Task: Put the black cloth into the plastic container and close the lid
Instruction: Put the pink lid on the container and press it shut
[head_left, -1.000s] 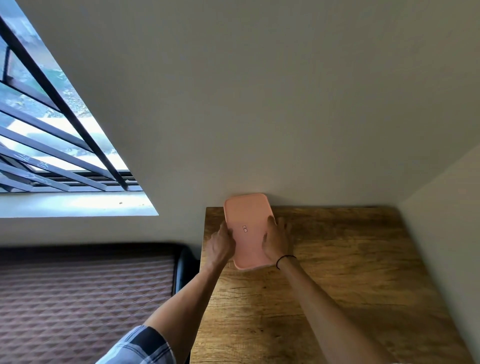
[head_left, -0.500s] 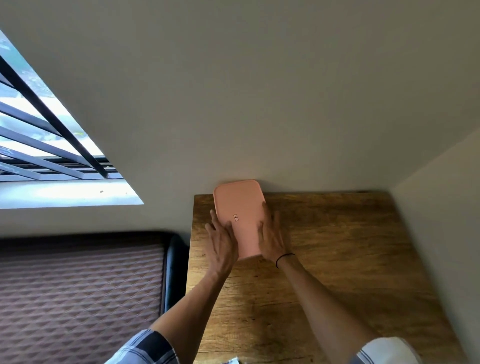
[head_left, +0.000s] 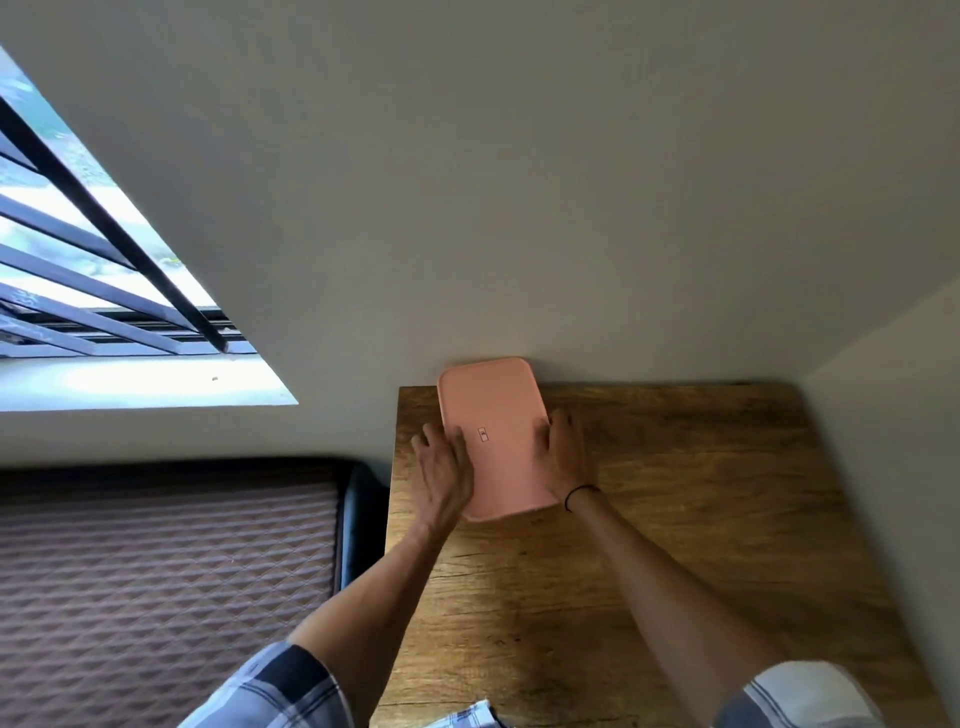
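A pink plastic container with its flat pink lid on top stands at the far left end of the wooden table, touching the wall. My left hand lies flat with spread fingers on the lid's left edge. My right hand presses against the lid's right edge, a black band on its wrist. The black cloth is not visible anywhere; the lid hides the container's inside.
A wall closes off the table's far edge and another stands along its right side. Left of the table lies a brown quilted mattress with a dark edge. A barred window is up at the left.
Both hands shifted from gripping the container's near end to lying flatter along the lid's sides. The camera tilted, so the table sits lower and closer in view.
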